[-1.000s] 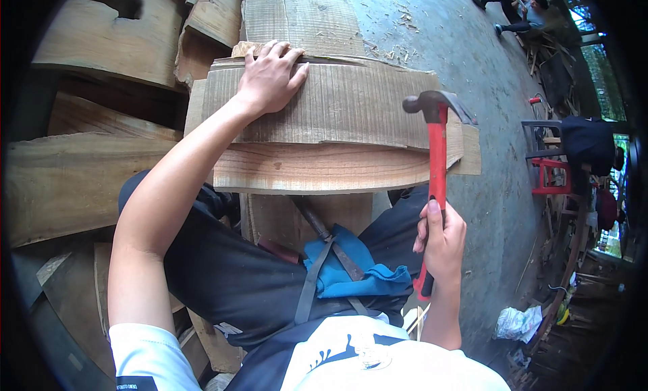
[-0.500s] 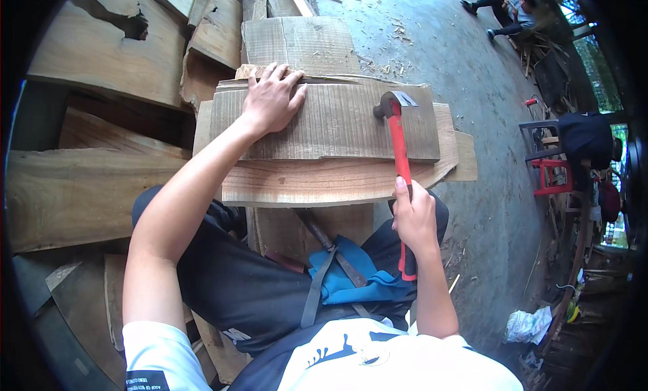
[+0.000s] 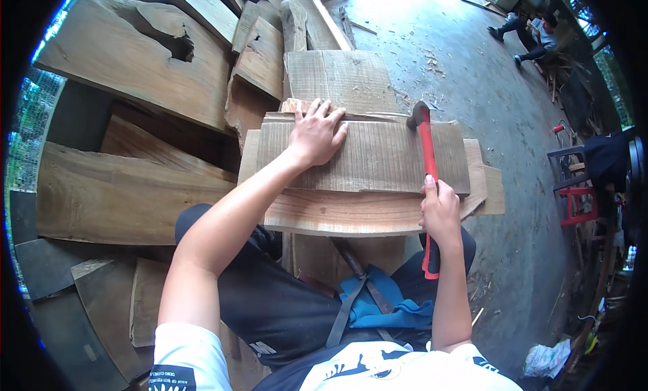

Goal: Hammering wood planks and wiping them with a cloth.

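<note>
My left hand (image 3: 317, 138) rests with spread fingers on the left part of a grey, rough-sawn board (image 3: 385, 154), its fingertips over the back edge by split wood. A paler, curved-edged plank (image 3: 337, 211) lies under that board. My right hand (image 3: 442, 209) grips a red-and-black handled claw hammer (image 3: 426, 148); its dark head is over the board's back right edge, and whether it touches cannot be told. Below, between my legs, are a dark metal tool with a strap (image 3: 347, 256) and a blue cloth (image 3: 398, 313).
Wooden slabs (image 3: 135, 67) are piled at my left, with more planks (image 3: 337, 73) ahead. A seated person (image 3: 533, 36) is at the back right. A red stool (image 3: 574, 205), a dark chair (image 3: 560, 168) and a white bag (image 3: 545, 357) line the right side of the concrete floor (image 3: 506, 256).
The hammer head swung leftward, then shifted right in the picture to the board's back edge. The whole view has shifted, with boards and both arms now further right and lower in the picture.
</note>
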{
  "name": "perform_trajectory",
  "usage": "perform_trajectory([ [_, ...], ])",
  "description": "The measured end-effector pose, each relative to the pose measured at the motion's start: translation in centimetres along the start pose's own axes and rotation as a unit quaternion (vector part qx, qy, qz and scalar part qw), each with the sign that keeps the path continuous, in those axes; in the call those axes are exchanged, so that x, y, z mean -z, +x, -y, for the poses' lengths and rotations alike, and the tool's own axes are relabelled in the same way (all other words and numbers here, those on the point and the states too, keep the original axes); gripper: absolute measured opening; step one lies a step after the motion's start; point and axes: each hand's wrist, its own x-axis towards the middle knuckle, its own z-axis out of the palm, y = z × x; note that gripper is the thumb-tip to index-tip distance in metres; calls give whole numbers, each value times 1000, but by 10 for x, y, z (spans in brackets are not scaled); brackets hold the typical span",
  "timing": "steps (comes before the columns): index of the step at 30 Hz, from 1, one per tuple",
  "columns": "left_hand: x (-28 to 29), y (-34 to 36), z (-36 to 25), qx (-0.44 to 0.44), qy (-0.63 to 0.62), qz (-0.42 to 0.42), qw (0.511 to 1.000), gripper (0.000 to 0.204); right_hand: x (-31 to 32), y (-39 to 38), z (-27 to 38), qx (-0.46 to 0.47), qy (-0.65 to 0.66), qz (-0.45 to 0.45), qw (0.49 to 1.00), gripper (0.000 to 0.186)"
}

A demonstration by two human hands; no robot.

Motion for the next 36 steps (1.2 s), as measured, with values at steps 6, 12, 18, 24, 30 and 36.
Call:
perform_trajectory([
  [6,-4,-3,0,-4,0,-17,1000,52,22,-11,-2,21,105,-23,994,49],
  [12,-3,-3,2,-3,-3,-20,1000,52,14,-4,-15,-7,47,-31,998,51],
  [18,-2,-5,0,7,5,-15,1000,51,11,-1,-47,-2,96,-15,995,53],
  [24,0,-7,-1,3,-7,-13,1000,52,33,-2,-40,-5,130,1,991,52],
  [30,0,-6,0,3,-9,-21,1000,52,33,-9,-46,42,110,-52,992,50],
  [36,0,-7,-1,0,-2,-25,1000,52,34,8,-56,-11,56,-60,997,48],
])
